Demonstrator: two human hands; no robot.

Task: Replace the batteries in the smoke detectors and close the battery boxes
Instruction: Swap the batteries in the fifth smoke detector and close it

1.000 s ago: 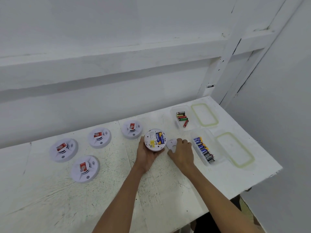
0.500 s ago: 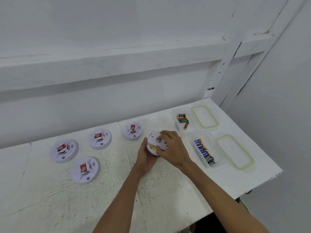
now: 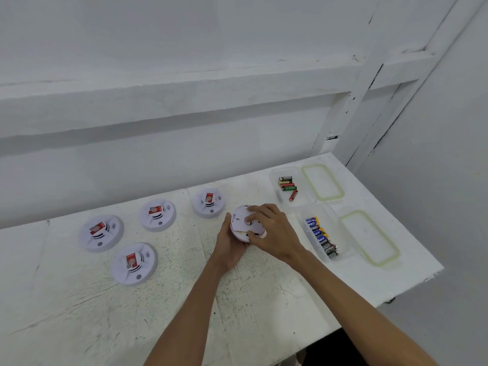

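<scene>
Right hand [image 3: 274,231] has carried the cover [image 3: 241,216] onto the smoke detector [image 3: 240,236] since a second ago, gripping its top. Left hand [image 3: 228,247] grasps the detector's left rim.

The right hand [image 3: 274,231] hides much of the held detector [image 3: 239,220]; labels on the batteries [image 3: 320,237] are unreadably small.

White-painted corner with a worn white table

A white table [image 3: 264,299], its top scratched and flecked with dark marks, stands against a white back wall [image 3: 158,35]. A horizontal ledge [image 3: 184,93] crosses this wall and casts a soft grey shadow below it. At the right, a chipped white post [image 3: 340,120] rises beside a plain side wall [image 3: 449,180]. The light is even and diffuse.
</scene>
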